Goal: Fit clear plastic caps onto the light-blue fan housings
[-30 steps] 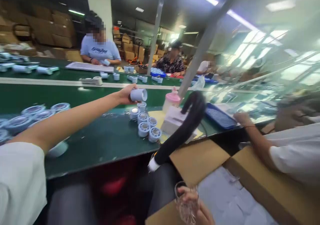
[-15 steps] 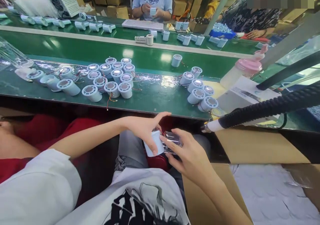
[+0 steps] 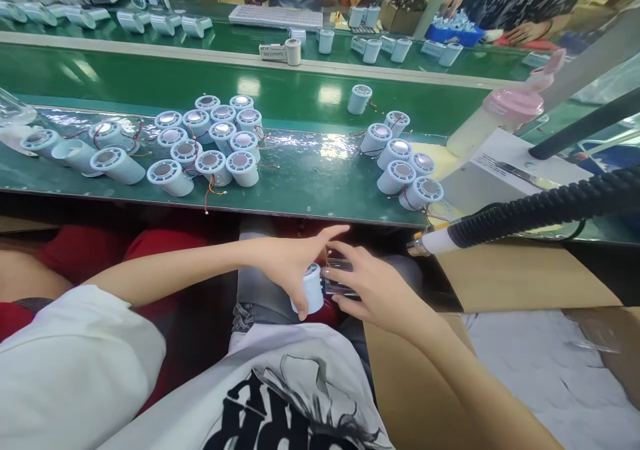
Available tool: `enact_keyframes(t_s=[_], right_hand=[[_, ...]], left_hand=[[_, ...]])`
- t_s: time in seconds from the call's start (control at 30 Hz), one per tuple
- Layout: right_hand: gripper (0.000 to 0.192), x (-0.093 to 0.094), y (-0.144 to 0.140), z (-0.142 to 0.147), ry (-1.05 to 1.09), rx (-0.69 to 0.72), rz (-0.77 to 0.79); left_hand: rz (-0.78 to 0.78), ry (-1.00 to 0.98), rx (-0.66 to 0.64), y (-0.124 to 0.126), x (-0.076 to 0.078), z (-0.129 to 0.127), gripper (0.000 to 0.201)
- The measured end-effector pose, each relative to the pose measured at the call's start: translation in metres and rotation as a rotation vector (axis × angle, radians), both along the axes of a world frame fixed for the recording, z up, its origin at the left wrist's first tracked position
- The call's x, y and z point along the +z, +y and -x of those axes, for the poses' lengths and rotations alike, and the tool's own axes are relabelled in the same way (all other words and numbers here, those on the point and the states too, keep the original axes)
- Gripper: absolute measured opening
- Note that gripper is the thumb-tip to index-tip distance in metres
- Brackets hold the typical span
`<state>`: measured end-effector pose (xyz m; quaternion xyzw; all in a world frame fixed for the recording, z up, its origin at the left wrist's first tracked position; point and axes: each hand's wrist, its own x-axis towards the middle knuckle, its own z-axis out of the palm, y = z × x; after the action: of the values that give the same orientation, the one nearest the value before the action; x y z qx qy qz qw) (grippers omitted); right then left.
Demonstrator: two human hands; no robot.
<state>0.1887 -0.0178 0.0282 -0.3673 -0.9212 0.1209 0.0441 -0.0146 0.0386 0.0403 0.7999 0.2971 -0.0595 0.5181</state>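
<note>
Green bench (image 3: 310, 200): runs across the whole view in front of the person, with light-blue parts standing along both its near and far sides.
Cardboard box (image 3: 520, 278): sits open at lower right, its flap near the bench edge, with white pieces (image 3: 540, 363) laid inside.
Black hose (image 3: 530, 211): reaches in from the right, its pale tip pointing left near the bench edge.
Left group (image 3: 219, 165): light-blue cylinders crowd close together, most upright, several at the far left tilted, thin wires trailing from some.
Right group (image 3: 395, 178): six similar cylinders cluster near the pump bottle (image 3: 477, 130), which has a pink top.
Right hand (image 3: 373, 287): its fingers and thumb are closed around the clear cup, below the bench edge.
Left hand (image 3: 287, 267): clamped on the held cylinder, thumb across its near side, index finger stretched toward the right hand.
Lone cylinder (image 3: 360, 100): stands upright behind the right group, apart from it.
Clear cup (image 3: 341, 278): lies sideways just right of the held cylinder; whether they touch, I cannot tell.
Held cylinder (image 3: 313, 295): light blue, slightly tilted, over the person's lap.
</note>
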Motion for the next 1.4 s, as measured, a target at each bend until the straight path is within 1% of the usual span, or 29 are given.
enact_keyframes(t_s=[0.07, 0.13, 0.2, 0.3, 0.37, 0.43, 0.5, 0.57, 0.63, 0.7, 0.77, 0.83, 0.9, 0.97, 1.0, 1.07, 1.1, 1.17, 1.3, 1.4], right_hand=[[0.031, -0.004, 0.000, 0.001, -0.042, -0.057, -0.005], [0.028, -0.009, -0.002, 0.004, -0.082, -0.104, -0.007], [0.026, -0.011, -0.002, 0.005, -0.092, -0.135, 0.018], [0.021, -0.010, -0.004, 0.003, -0.077, -0.172, 0.027], [0.019, -0.010, -0.005, 0.001, -0.058, -0.202, -0.027], [0.016, -0.010, -0.006, 0.000, -0.036, -0.226, -0.107], [0.018, -0.011, -0.006, 0.000, -0.035, -0.238, -0.166], [0.023, -0.013, -0.006, 0.001, -0.062, -0.229, -0.178], [0.025, -0.014, -0.006, 0.002, -0.085, -0.211, -0.137], [0.023, -0.016, -0.005, 0.002, -0.074, -0.191, -0.058], [0.021, -0.018, -0.005, 0.001, -0.033, -0.192, 0.026], [0.022, -0.019, -0.004, -0.002, 0.001, -0.209, 0.076], [0.018, -0.020, -0.005, -0.006, 0.013, -0.238, 0.087], [0.014, -0.018, -0.007, -0.010, 0.058, -0.271, 0.126], [0.011, -0.017, -0.008, -0.012, 0.112, -0.290, 0.172], [0.007, -0.015, -0.010, -0.014, 0.268, -0.321, 0.304], [0.007, -0.014, -0.011, -0.015, 0.356, -0.335, 0.367], [0.014, -0.015, -0.011, -0.015, 0.513, -0.374, 0.435], [0.024, -0.021, -0.011, -0.010, 0.730, -0.470, 0.449], [0.030, -0.023, -0.011, -0.006, 0.809, -0.559, 0.392]], left_hand=[[-0.051, -0.030, 0.041, -0.001, -0.004, 0.000, 0.138], [-0.082, -0.012, 0.056, -0.004, -0.005, -0.001, 0.133], [-0.085, 0.005, 0.053, -0.008, -0.005, -0.004, 0.124], [-0.138, -0.054, 0.077, -0.015, -0.006, -0.006, 0.112], [-0.186, -0.082, 0.137, -0.017, -0.010, -0.005, 0.107], [-0.187, -0.085, 0.206, -0.019, -0.013, -0.003, 0.103], [-0.176, -0.085, 0.237, -0.019, -0.015, -0.001, 0.096], [-0.181, -0.063, 0.247, -0.019, -0.016, -0.001, 0.086], [-0.176, -0.009, 0.272, -0.021, -0.015, -0.002, 0.082], [-0.152, 0.001, 0.275, -0.023, -0.015, -0.004, 0.078], [-0.148, -0.045, 0.229, -0.025, -0.016, -0.005, 0.067], [-0.171, -0.085, 0.201, -0.026, -0.018, -0.004, 0.050], [-0.203, -0.089, 0.248, -0.025, -0.021, -0.002, 0.042], [-0.226, -0.110, 0.320, -0.024, -0.024, 0.000, 0.042], [-0.236, -0.133, 0.338, -0.023, -0.026, 0.001, 0.041], [-0.263, -0.188, 0.330, -0.021, -0.028, 0.003, 0.040], [-0.280, -0.218, 0.320, -0.021, -0.030, 0.003, 0.039], [-0.300, -0.280, 0.316, -0.021, -0.033, 0.002, 0.043], [-0.289, -0.388, 0.381, -0.024, -0.042, -0.001, 0.066], [-0.317, -0.451, 0.389, -0.025, -0.053, -0.005, 0.073]])
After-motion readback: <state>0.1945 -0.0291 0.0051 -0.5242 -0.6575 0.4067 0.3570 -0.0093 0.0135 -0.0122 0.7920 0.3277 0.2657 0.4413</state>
